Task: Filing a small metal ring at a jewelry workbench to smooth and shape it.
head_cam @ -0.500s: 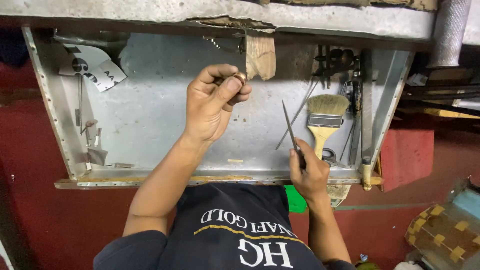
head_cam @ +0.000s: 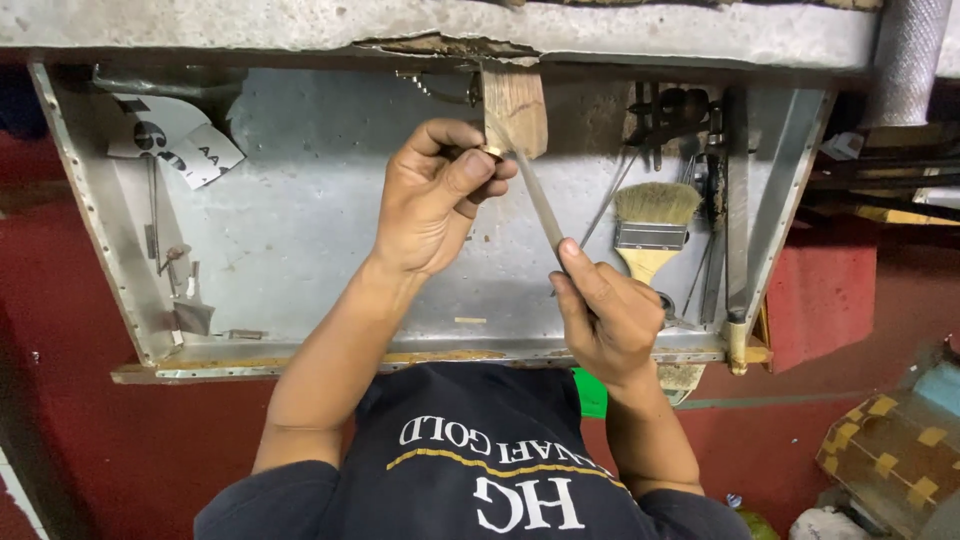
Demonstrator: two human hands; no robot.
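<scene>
— What do you have on the head view?

— I see a metal tray set as a workbench. The left hand pinches a small brass-coloured ring between thumb and curled fingers, right against a wooden peg at the tray's far edge.

— And the file?

— The right hand is closed round the lower end of a thin metal file, forefinger laid along it. Its long axis runs diagonally, tip pointing up and left to the ring, handle end down and right.

— Any change from half a second back?

— Yes. Then the file stood well apart from the ring, over by the paintbrush. Now its tip meets the ring, and the right hand has come in toward the left.
</scene>
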